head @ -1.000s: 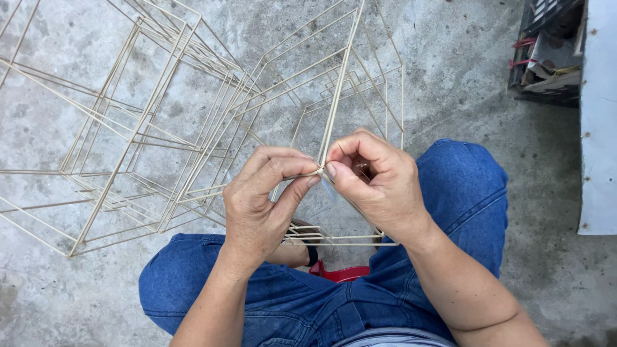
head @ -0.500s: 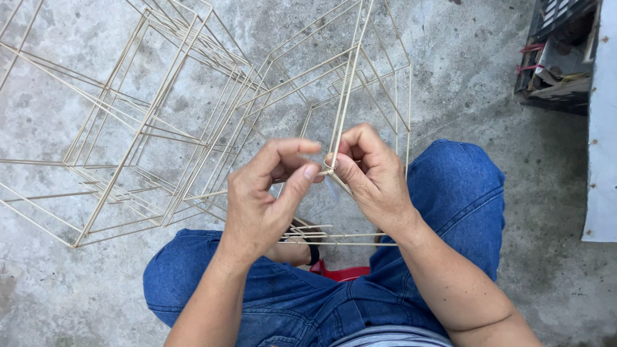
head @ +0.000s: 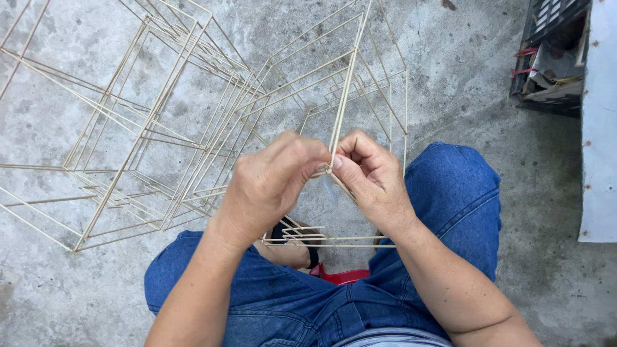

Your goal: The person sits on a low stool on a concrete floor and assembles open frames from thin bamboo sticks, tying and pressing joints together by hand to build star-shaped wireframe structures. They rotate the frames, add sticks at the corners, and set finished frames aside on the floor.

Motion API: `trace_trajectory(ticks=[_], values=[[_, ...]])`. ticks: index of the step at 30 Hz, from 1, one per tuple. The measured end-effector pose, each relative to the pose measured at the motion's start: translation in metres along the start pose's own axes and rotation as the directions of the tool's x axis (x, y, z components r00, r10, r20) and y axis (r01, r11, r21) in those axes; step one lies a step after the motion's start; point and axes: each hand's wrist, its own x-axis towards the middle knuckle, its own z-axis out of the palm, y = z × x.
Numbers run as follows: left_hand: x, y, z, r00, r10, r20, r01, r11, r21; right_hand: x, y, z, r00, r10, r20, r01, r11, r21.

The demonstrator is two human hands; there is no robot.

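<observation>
A frame of thin pale bamboo sticks (head: 347,83) stands tilted in front of my knees on the concrete floor. My left hand (head: 273,183) and my right hand (head: 373,177) meet at one joint of this frame, fingertips pinched together on a stick where it crosses another. Thumbs and forefingers touch each other at that joint. Lower sticks of the frame (head: 321,241) pass under my wrists, above a red stool (head: 340,276) I sit on. I wear blue jeans (head: 450,193).
Several more stick frames (head: 128,141) lie stacked on the floor at the left. A dark crate (head: 553,58) with odds and ends stands at the top right beside a white panel (head: 601,128).
Both hands have risen slightly along the frame and closed tighter together at the joint. The view has shifted a little.
</observation>
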Motion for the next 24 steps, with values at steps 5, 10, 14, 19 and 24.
trace_trajectory(ticks=[5,10,14,19,24], values=[[-0.002,0.003,0.002,0.963,0.258,-0.077,-0.235,0.944,0.233,-0.003,-0.001,0.009,0.998,-0.042,-0.036,0.044,0.998,0.053],[0.000,0.010,-0.009,0.952,0.298,-0.075,-0.267,0.922,0.280,-0.014,-0.009,0.008,0.936,-0.326,-0.137,0.320,0.945,-0.061],[0.006,0.013,-0.011,0.927,0.373,-0.042,-0.348,0.896,0.277,-0.012,-0.012,0.009,0.917,-0.377,-0.126,0.359,0.922,-0.146],[0.005,0.017,-0.006,0.993,0.085,-0.087,-0.080,0.995,0.055,-0.011,-0.013,0.010,0.946,-0.290,-0.145,0.278,0.956,-0.098],[-0.002,0.014,-0.004,0.954,-0.299,-0.029,0.289,0.940,-0.181,-0.011,-0.012,0.012,0.968,-0.195,-0.159,0.201,0.979,0.019]])
